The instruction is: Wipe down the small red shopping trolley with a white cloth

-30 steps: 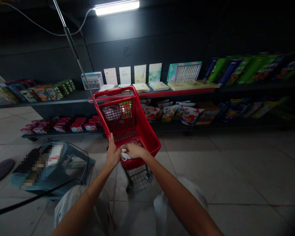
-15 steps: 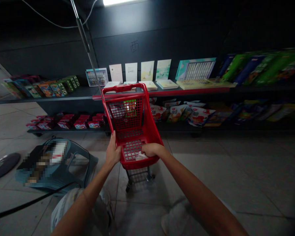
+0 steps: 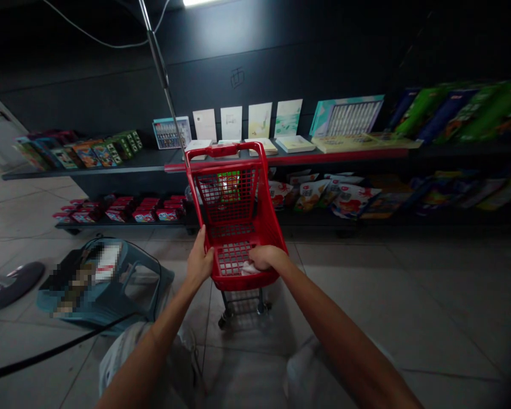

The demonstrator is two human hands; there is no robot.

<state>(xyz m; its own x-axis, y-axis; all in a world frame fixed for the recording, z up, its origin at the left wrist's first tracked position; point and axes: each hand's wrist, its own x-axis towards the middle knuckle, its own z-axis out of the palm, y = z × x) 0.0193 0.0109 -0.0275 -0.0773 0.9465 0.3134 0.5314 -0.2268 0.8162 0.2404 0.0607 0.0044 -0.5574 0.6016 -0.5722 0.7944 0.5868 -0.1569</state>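
A small red shopping cart (image 3: 276, 238) with a grid basket stands in front of me on the floor. My left hand (image 3: 200, 261) grips the left rim of its basket, thumb on the near side. Inside the basket, low at the near right, my right hand (image 3: 264, 257) is closed on a white cloth (image 3: 249, 268) pressed against the grid floor. Part of the cloth is hidden under the fingers. The cart's push handle (image 3: 223, 150) is on the far side, close to the shelf.
A dark shelf behind the cart holds white books (image 3: 296, 144), boxes, green packages (image 3: 489, 116) and, lower, snack bags (image 3: 353, 199). To the left stands a blue-grey plastic stool (image 3: 136, 284) with things on it, beside a round base (image 3: 19, 284). A thin metal pole (image 3: 157, 57) rises behind the cart.
The whole scene has shifted slightly right in view. My right hand and the cloth have moved a little within the basket; my left hand keeps its hold on the rim.
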